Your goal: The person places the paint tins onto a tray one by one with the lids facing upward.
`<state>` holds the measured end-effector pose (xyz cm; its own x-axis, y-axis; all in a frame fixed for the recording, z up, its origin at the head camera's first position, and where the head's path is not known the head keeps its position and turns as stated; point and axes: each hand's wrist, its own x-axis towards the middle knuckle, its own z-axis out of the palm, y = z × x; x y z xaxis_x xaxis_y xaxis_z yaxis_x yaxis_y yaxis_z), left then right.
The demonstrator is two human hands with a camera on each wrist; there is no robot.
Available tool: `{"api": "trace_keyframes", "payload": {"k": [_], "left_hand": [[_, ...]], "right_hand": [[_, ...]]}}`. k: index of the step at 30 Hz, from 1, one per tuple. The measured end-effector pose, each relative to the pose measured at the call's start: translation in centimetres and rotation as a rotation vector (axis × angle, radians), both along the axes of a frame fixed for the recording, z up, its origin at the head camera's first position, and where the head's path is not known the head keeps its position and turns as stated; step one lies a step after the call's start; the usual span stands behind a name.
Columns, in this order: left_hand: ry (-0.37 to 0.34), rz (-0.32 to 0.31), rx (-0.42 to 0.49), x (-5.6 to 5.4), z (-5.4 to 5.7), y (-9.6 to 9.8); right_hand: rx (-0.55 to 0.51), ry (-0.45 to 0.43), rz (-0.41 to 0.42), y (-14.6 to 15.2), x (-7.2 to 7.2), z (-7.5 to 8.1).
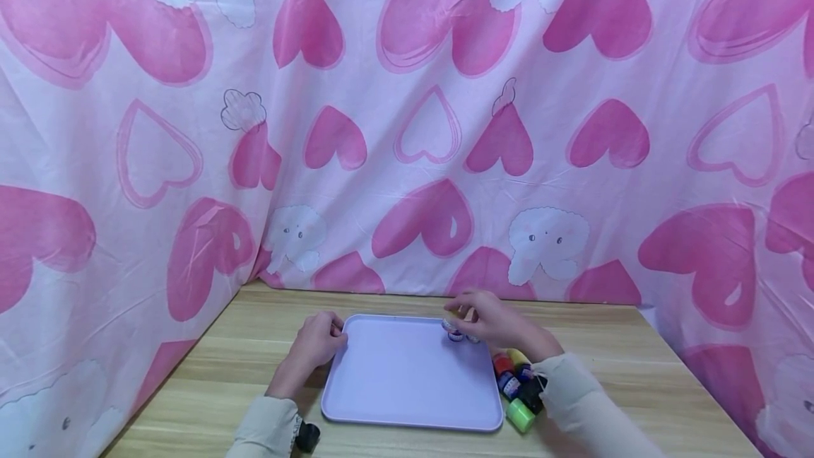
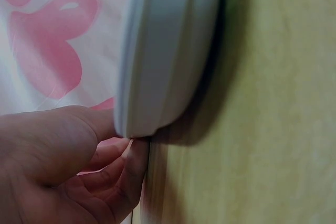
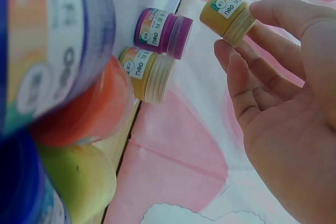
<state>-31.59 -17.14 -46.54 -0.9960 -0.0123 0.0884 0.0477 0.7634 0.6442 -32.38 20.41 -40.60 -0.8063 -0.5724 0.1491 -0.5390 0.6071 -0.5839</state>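
My left hand is at the left edge of a pale lilac tray. In the left wrist view its thumb lies on the rim and its fingers are curled at the underside. Over the tray's far right corner, my right hand pinches a small ochre paint jar between thumb and fingertips. The jar is tilted, its label showing. Just below stand a purple paint jar and another ochre paint jar, side by side at that corner. The right hand partly covers them in the head view.
Right of the tray, several paint jars lie bunched on the wooden table, among them a red one and a light green one. A pink heart-patterned cloth hangs behind and along both sides.
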Motion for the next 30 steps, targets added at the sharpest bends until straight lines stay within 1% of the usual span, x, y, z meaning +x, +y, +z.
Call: {"api": "trace_keyframes", "payload": {"k": [9,12,19,22,27,30], "left_hand": [[0.0,-0.002,0.0,0.0,-0.1,-0.2],[0.002,0.0,-0.003,-0.2,-0.3,-0.2],[0.047,-0.012,-0.02,-0.3,-0.2,-0.2],[0.039,-0.013,-0.014,-0.4,-0.3,-0.2],[0.015,-0.007,-0.009,-0.4,-0.3,-0.3],[0.014,-0.008,-0.009,-0.4,-0.3,-0.3]], "right_hand": [[0.025,0.002,0.039,-1.2,-0.8,-0.5],[0.031,0.008,0.035,-1.5,-1.1,-0.8],[0.085,0.017,-0.014,-2.5,-1.7,-1.4],[0.111,0.019,-0.022,-2.8,-1.8,-1.4],[0.148,0.022,-0.011,-3.3,-2.0,-1.7],[0.154,0.008,-0.017,-3.5,-2.2,-1.9]]}}
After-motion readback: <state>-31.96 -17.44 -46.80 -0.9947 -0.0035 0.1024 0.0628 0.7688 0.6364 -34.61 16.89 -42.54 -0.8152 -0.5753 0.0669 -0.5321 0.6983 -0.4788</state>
